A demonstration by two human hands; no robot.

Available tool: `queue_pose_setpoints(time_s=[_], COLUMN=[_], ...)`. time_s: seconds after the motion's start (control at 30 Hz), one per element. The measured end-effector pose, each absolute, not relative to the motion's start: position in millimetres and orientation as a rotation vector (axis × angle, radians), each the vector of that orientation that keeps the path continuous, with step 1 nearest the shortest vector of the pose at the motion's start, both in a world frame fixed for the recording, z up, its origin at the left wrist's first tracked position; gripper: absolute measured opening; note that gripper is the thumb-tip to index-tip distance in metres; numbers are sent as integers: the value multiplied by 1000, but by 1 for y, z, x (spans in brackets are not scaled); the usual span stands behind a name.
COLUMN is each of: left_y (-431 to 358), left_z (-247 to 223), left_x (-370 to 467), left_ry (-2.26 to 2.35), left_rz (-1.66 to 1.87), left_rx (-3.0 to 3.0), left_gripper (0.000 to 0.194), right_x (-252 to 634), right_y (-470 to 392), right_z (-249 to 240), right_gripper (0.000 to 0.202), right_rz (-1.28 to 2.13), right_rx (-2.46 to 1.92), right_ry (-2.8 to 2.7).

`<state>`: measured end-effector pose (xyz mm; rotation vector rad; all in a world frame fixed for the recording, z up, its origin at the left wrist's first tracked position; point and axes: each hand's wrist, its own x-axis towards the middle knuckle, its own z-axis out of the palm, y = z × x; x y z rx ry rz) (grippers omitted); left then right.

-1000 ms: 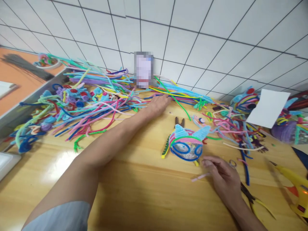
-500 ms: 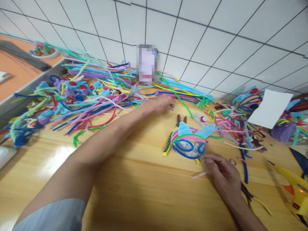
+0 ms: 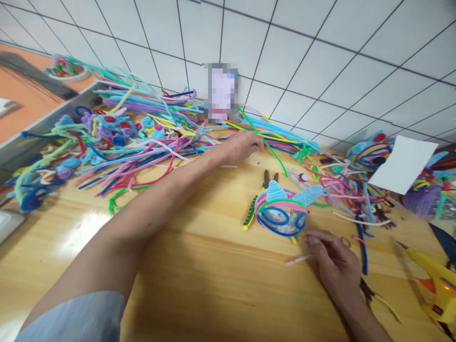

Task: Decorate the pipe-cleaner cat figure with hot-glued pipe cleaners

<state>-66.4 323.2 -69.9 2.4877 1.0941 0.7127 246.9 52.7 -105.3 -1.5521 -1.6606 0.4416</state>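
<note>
Pink strip juts from pinching fingers of the right hand; left hand unclear.

The wooden surface lies open in front, between the left forearm and the right hand. Farther back, pipe cleaners crowd the strip below the tiled wall. The eared figure and green-handled pliers obstruct the middle; a glue gun (nozzle angled inward) and yellow-handled pliers narrow the right side.
</note>
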Motion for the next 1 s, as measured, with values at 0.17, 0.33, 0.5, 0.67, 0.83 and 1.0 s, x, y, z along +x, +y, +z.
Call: queue_pose_setpoints(time_s=[0.17,0.33,0.5,0.67,0.83,1.0], left_y=[319,313,284,207,144,128], left_z=[-54,-29,-11,-40,-86,-100], left_x=[-69,-64,-63,-77,-81,-60], left_ry=[1049,986,960,991,857,728], left_rz=[1042,1184,1298,1309,1058,984], left_rx=[2321,2141,1926,1566,1627,1725], left_gripper=[27,20,20,50,93,116], right_x=[249,247,239,225,213,206], right_y=[53,56,60,61,62,63], right_z=[-107,-107,-104,-103,-108,-108], right_gripper=[17,19,18,33,52,60], right_rz=[396,392,335,404,449,441], right_rx=[-1520,-1493,-1433,-1399,-1367,-1335], right_ry=[-1675,-1691,-1711,-1772,-1801,-1811])
